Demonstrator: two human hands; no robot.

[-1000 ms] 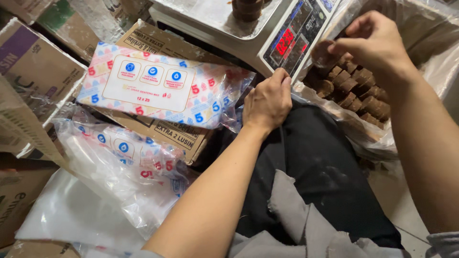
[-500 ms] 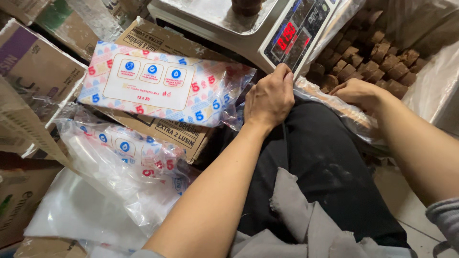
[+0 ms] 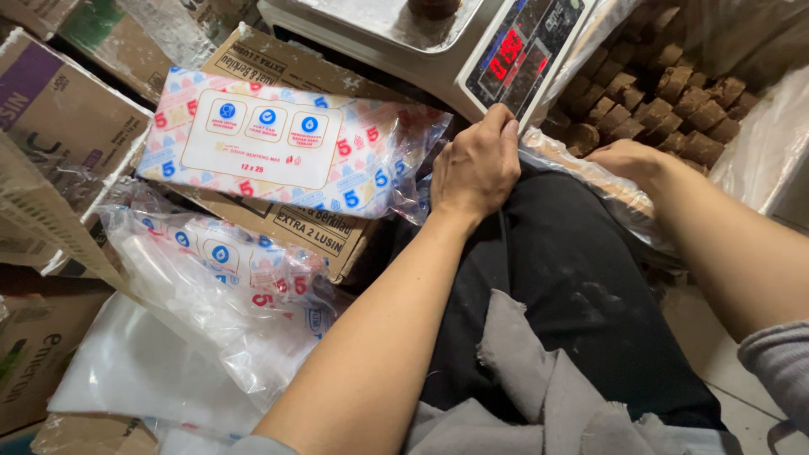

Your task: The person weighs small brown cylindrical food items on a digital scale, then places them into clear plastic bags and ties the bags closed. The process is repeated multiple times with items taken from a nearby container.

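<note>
My left hand (image 3: 476, 168) pinched clear bag (image 3: 590, 181) edge. Right hand (image 3: 628, 158) held bag too. Brown blocks (image 3: 666, 93) not bagged yet.

I cannot see my right hand (image 3: 628, 158) fingers; they are buried under the clear plastic bag (image 3: 590, 181). The weighing scale (image 3: 438, 42) is cut off by the top edge, its red display too blurred to judge.
</note>
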